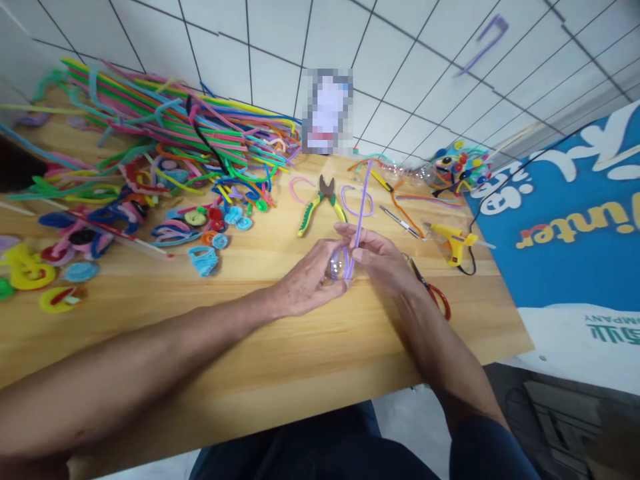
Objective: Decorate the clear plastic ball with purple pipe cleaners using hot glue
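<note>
Between my hands, above the wooden table, is a clear, shiny ball with a purple pipe cleaner running around it. My left hand is closed about the ball, thumb on the near side. Thumb and fingers of my right hand pinch the pipe cleaner, whose free end sticks up past them. My palms hide part of the ball. Just beyond lie green-and-yellow pliers with their handles spread, beside a loose purple loop.
Bundled pipe cleaners and coiled pieces crowd the left. A phone leans against the tiled wall. To the right are red-handled scissors, a yellow glue gun with its cord, a pen and a blue printed board.
</note>
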A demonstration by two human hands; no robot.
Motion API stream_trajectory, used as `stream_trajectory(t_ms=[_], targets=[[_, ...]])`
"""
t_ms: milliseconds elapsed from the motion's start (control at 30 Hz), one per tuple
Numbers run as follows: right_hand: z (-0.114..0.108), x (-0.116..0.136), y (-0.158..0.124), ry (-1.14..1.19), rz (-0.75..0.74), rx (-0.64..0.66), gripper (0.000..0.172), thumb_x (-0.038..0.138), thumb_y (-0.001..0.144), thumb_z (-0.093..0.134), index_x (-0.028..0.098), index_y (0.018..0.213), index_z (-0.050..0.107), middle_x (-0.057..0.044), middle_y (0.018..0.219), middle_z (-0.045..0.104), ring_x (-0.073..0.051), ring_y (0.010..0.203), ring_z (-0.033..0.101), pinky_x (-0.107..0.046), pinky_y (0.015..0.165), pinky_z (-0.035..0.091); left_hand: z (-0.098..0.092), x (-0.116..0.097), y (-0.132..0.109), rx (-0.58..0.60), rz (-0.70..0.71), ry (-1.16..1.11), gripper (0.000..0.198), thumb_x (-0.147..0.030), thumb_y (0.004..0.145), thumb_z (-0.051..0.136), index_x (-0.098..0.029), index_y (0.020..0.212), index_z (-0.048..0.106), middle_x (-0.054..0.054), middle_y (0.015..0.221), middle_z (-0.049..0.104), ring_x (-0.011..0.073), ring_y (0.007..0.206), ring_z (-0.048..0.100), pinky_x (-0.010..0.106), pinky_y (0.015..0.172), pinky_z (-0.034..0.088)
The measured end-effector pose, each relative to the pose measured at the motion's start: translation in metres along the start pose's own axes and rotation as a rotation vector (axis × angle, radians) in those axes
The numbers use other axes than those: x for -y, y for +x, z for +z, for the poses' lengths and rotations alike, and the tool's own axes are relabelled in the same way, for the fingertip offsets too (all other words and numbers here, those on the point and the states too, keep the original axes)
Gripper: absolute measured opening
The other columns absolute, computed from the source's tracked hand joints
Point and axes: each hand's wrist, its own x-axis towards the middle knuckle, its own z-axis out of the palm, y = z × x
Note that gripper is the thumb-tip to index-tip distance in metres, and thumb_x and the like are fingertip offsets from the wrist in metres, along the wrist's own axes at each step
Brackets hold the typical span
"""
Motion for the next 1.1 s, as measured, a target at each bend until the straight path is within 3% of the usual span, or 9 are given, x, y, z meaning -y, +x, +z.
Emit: stream_trajectory(t_ms=[633,833,1100], targets=[[0.010,-0.006,-0.002,0.051,-0.042,-0.044,0.041,0.056,0.072,0.100,0.027,0.089,0.077,-0.007,0.145,0.079,-0.032,0.133,0.071,-0.050,0.119,0.053,-0.003,-0.002,0.000,0.019,0.039,0.047,0.071,-0.041,0.101,0.068,-0.025,0.164,0.038,0.020,0.163,0.055,0.0372,0.151,0.057,0.063,0.127,0.051],[0.009,-0.010,-0.002,0.077,-0.072,-0.023,0.035,0.050,0.074,0.099,0.027,0.088,0.077,-0.007,0.141,0.080,-0.030,0.132,0.072,-0.046,0.117,0.053,-0.003,0.004,-0.001,0.012,0.058,0.056,0.073,-0.041,0.101,0.069,-0.024,0.165,0.039,0.020,0.168,0.050,0.0371,0.157,0.053,0.061,0.131,0.047],[0.010,-0.016,0.000,0.117,-0.105,-0.027,0.034,0.046,0.073,0.099,0.026,0.089,0.077,-0.007,0.136,0.081,-0.027,0.128,0.072,-0.043,0.115,0.055,-0.002,0.016,-0.002,0.014,0.115,0.052,0.072,-0.037,0.103,0.073,-0.026,0.166,0.038,0.019,0.167,0.048,0.0363,0.148,0.058,0.055,0.119,0.057]])
